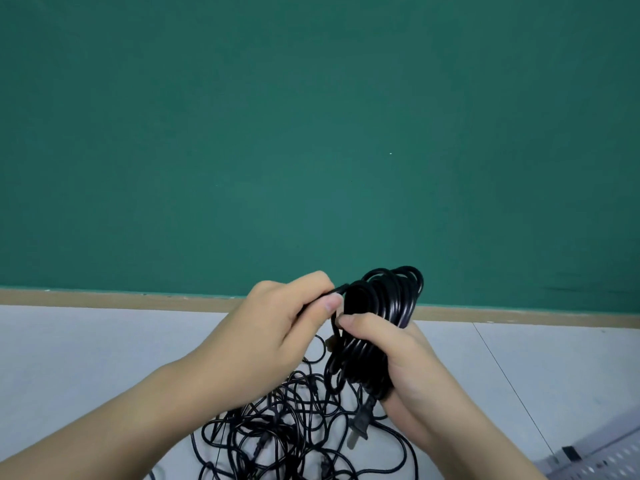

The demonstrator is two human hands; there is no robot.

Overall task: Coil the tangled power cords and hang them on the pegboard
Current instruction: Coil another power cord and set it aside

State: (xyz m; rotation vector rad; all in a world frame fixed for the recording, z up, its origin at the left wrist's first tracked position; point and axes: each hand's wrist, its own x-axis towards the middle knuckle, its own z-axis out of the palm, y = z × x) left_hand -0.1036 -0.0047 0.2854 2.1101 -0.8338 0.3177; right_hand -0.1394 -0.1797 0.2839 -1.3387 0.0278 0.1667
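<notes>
My right hand [398, 355] grips a coiled black power cord [384, 299], holding the bundle upright in front of the green wall. A plug [362, 422] dangles from the bottom of the coil. My left hand [277, 323] pinches a loose strand of the same cord [337, 291] at the coil's left side, close to my right thumb. Below both hands a tangled heap of black cords [294, 431] lies on the white table [86, 348].
A green board [311, 133] with a wooden lower rail [138, 299] fills the background. A white perforated pegboard [602, 459] lies at the lower right corner with a small black hook on it.
</notes>
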